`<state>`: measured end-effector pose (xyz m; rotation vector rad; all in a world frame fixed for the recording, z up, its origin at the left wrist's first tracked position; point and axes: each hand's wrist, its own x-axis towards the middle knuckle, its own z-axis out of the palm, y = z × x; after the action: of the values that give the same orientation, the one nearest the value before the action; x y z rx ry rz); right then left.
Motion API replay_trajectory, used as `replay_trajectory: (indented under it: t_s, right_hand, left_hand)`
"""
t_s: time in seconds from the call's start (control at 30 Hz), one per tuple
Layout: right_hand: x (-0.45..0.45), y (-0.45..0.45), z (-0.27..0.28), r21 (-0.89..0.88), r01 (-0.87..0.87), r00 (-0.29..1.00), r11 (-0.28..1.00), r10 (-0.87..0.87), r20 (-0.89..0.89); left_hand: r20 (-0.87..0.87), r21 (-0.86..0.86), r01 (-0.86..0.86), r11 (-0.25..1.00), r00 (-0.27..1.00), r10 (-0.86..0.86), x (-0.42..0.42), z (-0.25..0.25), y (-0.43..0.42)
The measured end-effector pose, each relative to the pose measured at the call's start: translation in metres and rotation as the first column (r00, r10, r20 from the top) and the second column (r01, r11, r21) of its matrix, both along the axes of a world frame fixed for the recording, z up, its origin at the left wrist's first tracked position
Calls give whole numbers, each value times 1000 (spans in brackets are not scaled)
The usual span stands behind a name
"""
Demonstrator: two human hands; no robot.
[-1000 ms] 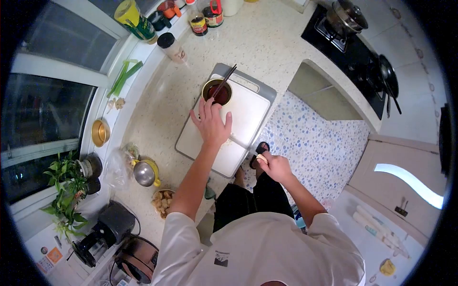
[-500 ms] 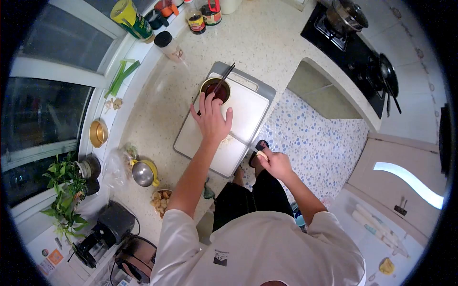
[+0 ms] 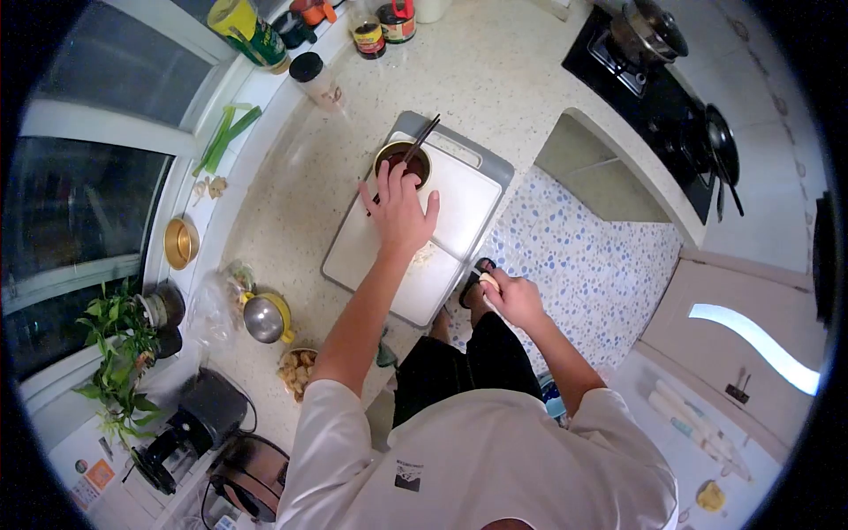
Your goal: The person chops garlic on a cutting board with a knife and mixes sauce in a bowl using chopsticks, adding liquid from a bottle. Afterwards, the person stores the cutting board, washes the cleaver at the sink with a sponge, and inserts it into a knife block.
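Observation:
My left hand (image 3: 404,216) reaches over the near rim of a round bowl (image 3: 428,161) of dark liquid, fingers spread and thumb apart. Dark chopsticks (image 3: 426,135) slant across this bowl, partly under the fingers; whether they are gripped cannot be seen. The bowl stands at the far end of a white cutting board (image 3: 464,199) with a grey edge. Small pale bits (image 3: 422,257) lie on the board near my left wrist. Beyond the board's right edge, my right hand (image 3: 517,302) is closed around the pale handle of a knife (image 3: 488,280); its blade is hard to make out.
Left of the board are a metal bowl (image 3: 265,318) and a bowl of brown chunks (image 3: 296,371). Green onion pieces (image 3: 228,140) and a gold bowl (image 3: 182,243) line the windowsill. A black-lidded jar (image 3: 315,79) stands farther back. The stove (image 3: 649,102) holds a pot (image 3: 647,35).
The view has shifted slightly. My left hand stays over the bowl with its fingers spread, and my right hand keeps the knife beside the board with little movement.

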<state>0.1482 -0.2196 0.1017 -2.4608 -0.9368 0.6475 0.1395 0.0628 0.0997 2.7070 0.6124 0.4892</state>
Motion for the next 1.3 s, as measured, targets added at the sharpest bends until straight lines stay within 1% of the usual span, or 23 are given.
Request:
replay_trajectory:
  t_s: [0.1, 0.3, 0.47, 0.57, 0.67, 0.77, 0.9, 1.0, 1.07, 1.1, 1.2, 1.23, 1.3]
  right_hand:
    - [2, 0, -3, -17, -1, 1000, 1000, 1, 0]
    - [6, -3, -5, -9, -4, 1000, 1000, 4, -7]
    - [3, 0, -8, -74, 2, 1000, 997, -3, -7]
    - [0, 2, -1, -48, -26, 1000, 999, 26, -5]
    - [-9, 0, -1, -61, -47, 999, 997, 46, -17]
    - [-25, 0, 3, -65, -56, 997, 996, 52, -61]
    - [-34, -5, -2, -41, -67, 998, 997, 66, -18]
    - [-24, -2, 4, -51, -49, 999, 997, 50, 15]
    - [-9, 0, 5, -44, -21, 999, 999, 23, 33]
    - [-2, 4, 7, -89, -7, 999, 996, 10, 34]
    - [12, 5, 1, -83, 16, 999, 996, -12, 49]
    - [13, 6, 2, -119, 14, 1000, 993, -11, 27]
    - [9, 7, -1, -124, -5, 999, 992, 12, 51]
  left_hand:
    - [-21, -9, 27, 1000, 999, -27, 0, -1, -1]
    - [54, 14, 12, 1000, 998, -13, 8, 3, 0]
    - [-21, -24, 8, 1000, 1000, -9, 7, -3, 0]
    - [-26, -27, 12, 1000, 1000, -13, -1, -6, 0]
    - [-50, -20, -1, 1000, 999, 0, -16, -6, 0]
    - [-62, -19, -29, 999, 998, 28, -33, -7, -4]
    - [-47, -46, -78, 996, 996, 76, -52, -7, -4]
    - [57, -108, -256, 961, 963, 263, -66, -4, 4]
    - [103, -122, -330, 936, 934, 343, -80, -4, 14]
    - [127, -129, -366, 922, 916, 382, -87, -5, 19]
    - [137, -126, -454, 882, 873, 469, -112, -7, 23]
    - [122, -128, -467, 875, 868, 481, -120, -9, 23]
    - [93, -130, -494, 860, 857, 507, -136, -13, 21]
